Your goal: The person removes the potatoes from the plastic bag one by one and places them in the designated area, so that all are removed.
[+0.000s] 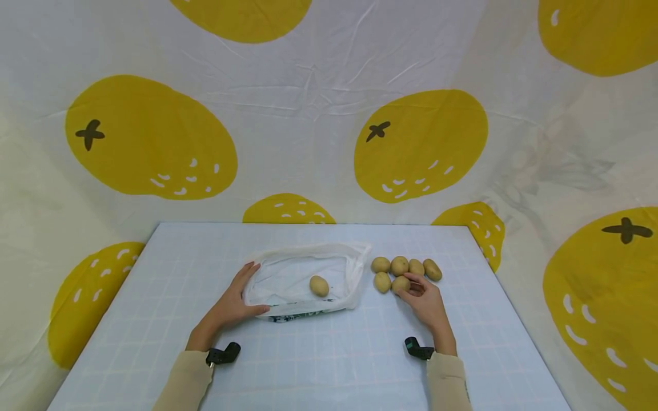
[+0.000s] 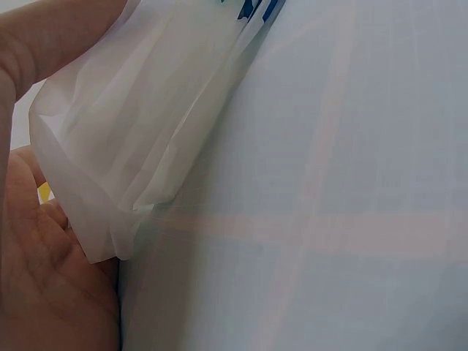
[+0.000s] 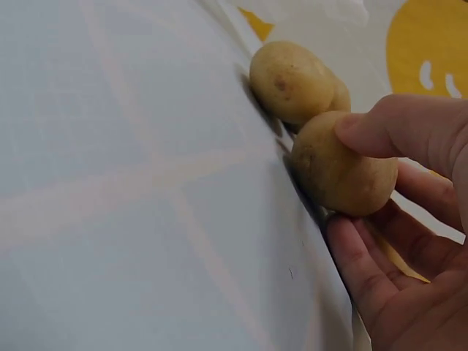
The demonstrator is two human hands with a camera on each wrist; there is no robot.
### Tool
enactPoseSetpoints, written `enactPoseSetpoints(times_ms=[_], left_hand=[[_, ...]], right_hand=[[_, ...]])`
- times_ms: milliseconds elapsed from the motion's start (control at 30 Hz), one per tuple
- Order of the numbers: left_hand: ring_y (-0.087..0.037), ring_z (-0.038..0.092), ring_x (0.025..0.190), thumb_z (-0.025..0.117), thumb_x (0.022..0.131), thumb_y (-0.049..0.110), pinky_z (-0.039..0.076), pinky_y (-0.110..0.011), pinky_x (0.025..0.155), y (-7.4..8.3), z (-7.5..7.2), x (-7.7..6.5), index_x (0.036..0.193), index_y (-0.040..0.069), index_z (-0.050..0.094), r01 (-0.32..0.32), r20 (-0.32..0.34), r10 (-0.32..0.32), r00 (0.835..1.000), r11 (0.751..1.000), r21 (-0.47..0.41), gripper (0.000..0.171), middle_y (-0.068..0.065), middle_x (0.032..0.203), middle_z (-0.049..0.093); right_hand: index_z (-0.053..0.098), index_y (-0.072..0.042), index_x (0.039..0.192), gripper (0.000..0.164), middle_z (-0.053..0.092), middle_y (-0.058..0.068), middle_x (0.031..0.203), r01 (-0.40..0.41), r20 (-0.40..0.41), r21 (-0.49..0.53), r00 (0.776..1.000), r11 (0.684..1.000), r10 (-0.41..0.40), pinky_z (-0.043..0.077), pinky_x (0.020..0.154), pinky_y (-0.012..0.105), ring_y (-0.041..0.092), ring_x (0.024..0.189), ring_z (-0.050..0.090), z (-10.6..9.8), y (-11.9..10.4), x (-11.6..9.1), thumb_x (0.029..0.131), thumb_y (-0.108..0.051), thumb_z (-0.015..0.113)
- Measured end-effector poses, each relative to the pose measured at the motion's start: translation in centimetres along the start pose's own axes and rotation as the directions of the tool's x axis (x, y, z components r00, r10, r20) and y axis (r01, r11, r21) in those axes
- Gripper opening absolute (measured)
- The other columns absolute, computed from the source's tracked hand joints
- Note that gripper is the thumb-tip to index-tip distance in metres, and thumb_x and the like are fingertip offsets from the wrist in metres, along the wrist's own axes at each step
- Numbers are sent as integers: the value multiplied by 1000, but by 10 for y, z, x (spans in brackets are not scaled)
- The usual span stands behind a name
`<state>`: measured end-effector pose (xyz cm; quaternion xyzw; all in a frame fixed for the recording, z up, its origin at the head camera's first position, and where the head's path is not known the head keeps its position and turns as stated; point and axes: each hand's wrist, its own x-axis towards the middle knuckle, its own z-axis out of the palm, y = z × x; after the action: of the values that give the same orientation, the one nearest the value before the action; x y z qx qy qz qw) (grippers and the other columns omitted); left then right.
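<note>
A white plastic bag [image 1: 354, 279] lies with its mouth spread wide, and one potato [image 1: 319, 286] rests inside it. My left hand [image 1: 233, 299] holds the bag's left end, thumb at the near rim and fingers at the far rim. In the left wrist view the bag's side [image 2: 131, 139] hangs between thumb and palm; some fingertips are hidden behind it. To the right of the bag, my right hand [image 1: 428, 302] pinches a potato [image 3: 344, 164] between thumb and fingers. This potato is beside another potato [image 3: 289, 82] in a small group.
Several more potatoes, among them the rightmost potato [image 1: 432, 270], sit in two rows right of the bag. A pale checked cloth [image 1: 319, 365] covers the table. Behind it hangs a white curtain [image 1: 295, 137] with yellow fruit prints.
</note>
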<state>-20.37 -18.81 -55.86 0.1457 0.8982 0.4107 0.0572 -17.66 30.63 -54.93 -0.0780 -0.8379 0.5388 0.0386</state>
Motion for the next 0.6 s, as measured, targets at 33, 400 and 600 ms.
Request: enactPoseSetpoints(times_ms=[33,400,600], left_hand=[[-49,14,155,88,76,45,20,-77,116,0,0,0,163,12,25,0,0,0,1000,1000,0,113,-19,172,10],[-50,14,155,88,76,43,20,-77,116,3,0,-1,163,11,25,-11,-9,11,1000,1000,-7,112,-21,171,10],[-51,15,154,88,76,42,20,-78,116,2,1,-1,163,10,25,-19,-16,19,1000,1000,-18,112,-22,171,11]], right_hand=[[65,-4,134,52,67,21,128,2,-7,-11,1000,1000,-2,53,81,13,28,112,66,1,0,0,87,-19,84],[65,-2,132,50,69,21,122,-4,-24,-7,1000,1000,4,53,79,13,6,96,64,3,2,2,88,-19,84],[65,-3,131,50,69,20,119,-6,-32,-7,999,1000,6,53,78,13,3,92,63,4,3,2,87,-18,84]])
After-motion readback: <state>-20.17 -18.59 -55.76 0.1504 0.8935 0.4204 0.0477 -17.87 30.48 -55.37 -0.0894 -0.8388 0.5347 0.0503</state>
